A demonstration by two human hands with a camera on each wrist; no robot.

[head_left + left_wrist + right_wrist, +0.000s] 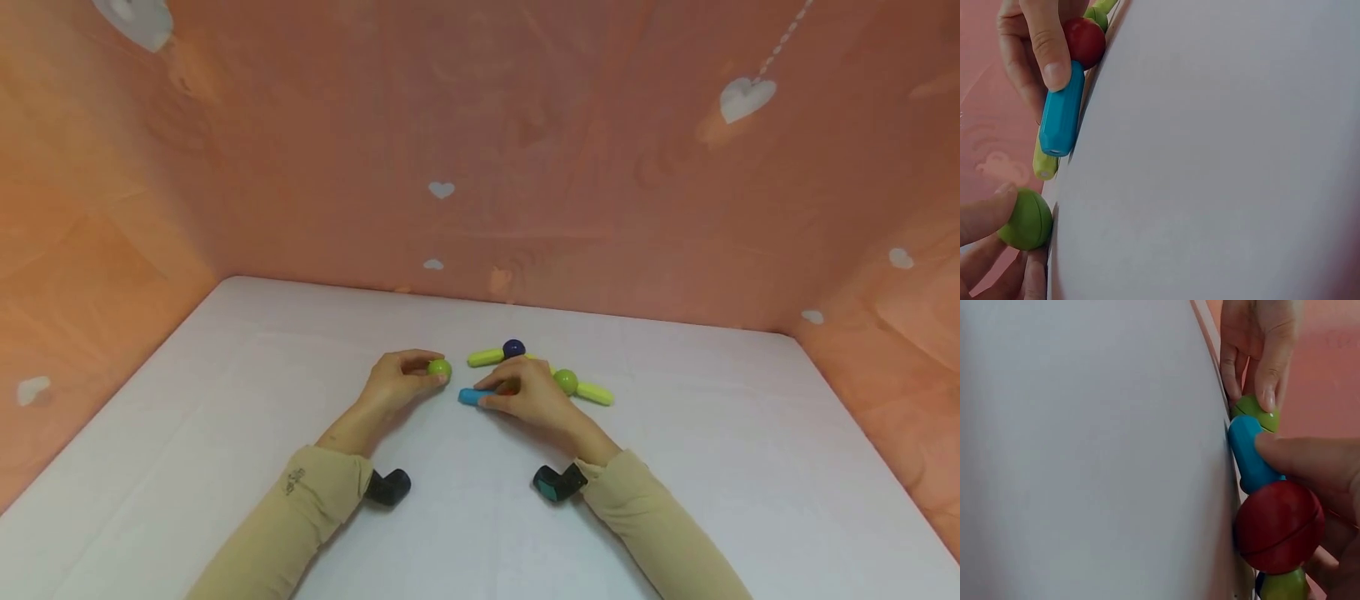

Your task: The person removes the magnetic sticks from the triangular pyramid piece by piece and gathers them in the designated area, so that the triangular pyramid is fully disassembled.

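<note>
Between thumb and fingers, my left hand (388, 385) holds a green ball (440, 368) at the table surface. To its right, my right hand (534, 393) pinches a blue faceted rod (471, 397), whose free end points toward the green ball. A red ball (1279, 526) sits at the rod's other end, mostly hidden by the right hand in the head view. Behind that hand lie a yellow-green rod (486, 358) against a dark blue ball (513, 348), and a second green ball (566, 382) with another yellow-green rod (596, 393); the hand covers part of this row.
A white table (225, 400) bears everything. Around its back and sides hangs an orange-pink cloth (525, 167) with pale hearts. A black wrist camera (388, 487) is on the left wrist, another black wrist camera (558, 483) on the right.
</note>
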